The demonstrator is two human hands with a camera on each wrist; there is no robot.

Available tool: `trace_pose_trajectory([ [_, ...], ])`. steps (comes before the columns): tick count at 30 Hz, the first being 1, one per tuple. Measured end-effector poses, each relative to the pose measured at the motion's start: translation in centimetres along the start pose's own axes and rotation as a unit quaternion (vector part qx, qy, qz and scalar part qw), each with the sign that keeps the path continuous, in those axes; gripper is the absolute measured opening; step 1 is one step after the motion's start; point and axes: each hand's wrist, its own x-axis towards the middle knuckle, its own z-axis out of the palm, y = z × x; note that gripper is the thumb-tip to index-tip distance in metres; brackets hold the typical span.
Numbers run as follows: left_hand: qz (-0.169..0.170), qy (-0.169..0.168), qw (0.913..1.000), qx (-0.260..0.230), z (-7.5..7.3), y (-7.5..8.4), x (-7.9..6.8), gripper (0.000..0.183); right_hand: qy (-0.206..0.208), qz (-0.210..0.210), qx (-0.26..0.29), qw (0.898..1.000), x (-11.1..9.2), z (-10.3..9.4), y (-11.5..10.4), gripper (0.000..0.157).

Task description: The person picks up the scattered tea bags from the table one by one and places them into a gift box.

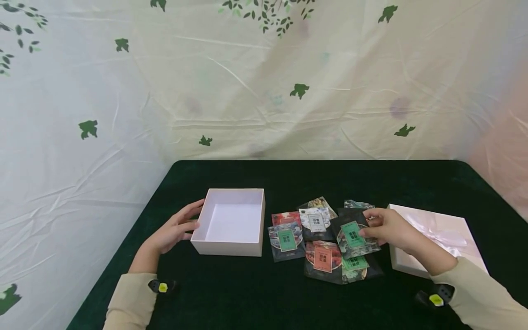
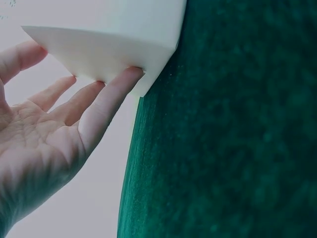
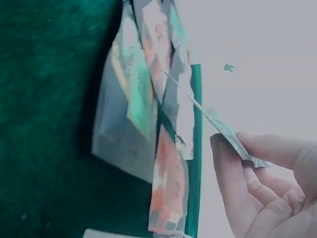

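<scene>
Right hand (image 1: 389,229) pinches a sachet (image 1: 352,234); left hand (image 1: 175,229), fingers spread, touches the box (image 1: 226,249) at nine o'clock; slack pinching could drop the sachet.

Spread on the left, pinching on the right.
My left hand (image 1: 174,230) stretches its fingers (image 2: 105,104) out with gaps between them (its wrist view catches the palm); my right hand (image 1: 387,227) pinches at the fingertips (image 3: 222,151), other digits folded inward, right forearm (image 1: 431,254) slanting in from the side.
</scene>
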Motion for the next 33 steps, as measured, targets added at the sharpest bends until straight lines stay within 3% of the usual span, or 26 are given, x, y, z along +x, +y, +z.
trace_pose_trajectory([
  [19,-0.021,0.003,0.9997,-0.012,0.0,0.2,-0.2,0.07,0.049,-0.025,0.019,0.998,1.5,2.0,-3.7,0.054],
  [25,-0.02,0.0,0.9997,-0.014,-0.1,0.0,-0.2,0.07,0.043,-0.04,0.03,0.998,2.0,2.9,-5.8,0.059],
  [33,-0.008,-0.013,0.9997,-0.019,-0.3,-0.2,-0.1,0.068,0.045,-0.072,0.059,0.995,3.1,3.4,-8.0,0.054],
])
